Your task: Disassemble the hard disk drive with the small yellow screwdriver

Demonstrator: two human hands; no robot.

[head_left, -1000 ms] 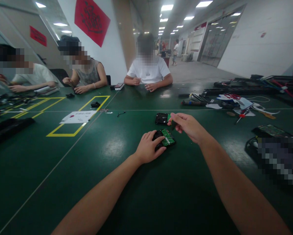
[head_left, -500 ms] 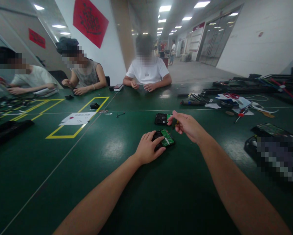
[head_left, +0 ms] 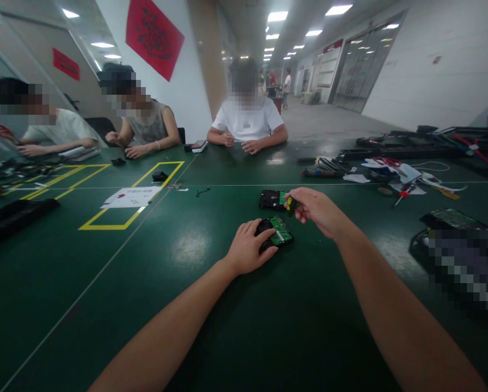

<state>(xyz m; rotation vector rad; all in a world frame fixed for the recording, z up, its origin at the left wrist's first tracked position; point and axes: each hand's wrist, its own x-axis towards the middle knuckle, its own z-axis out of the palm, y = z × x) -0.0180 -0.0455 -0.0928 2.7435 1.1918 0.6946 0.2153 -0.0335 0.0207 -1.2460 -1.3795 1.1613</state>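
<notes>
the near drive [head_left: 283, 231], green side up, is held down on the table [head_left: 329, 316] by the left hand [head_left: 248, 246], fingers spread over its left part, thumb at its near edge. a yellow-and-black screwdriver [head_left: 291, 204] is pinched in the right hand [head_left: 314, 209] over the far corner; whether the tip is seated cannot be told. driver work seems in hand; a steady drive and an aligned shaft are called for next.
</notes>
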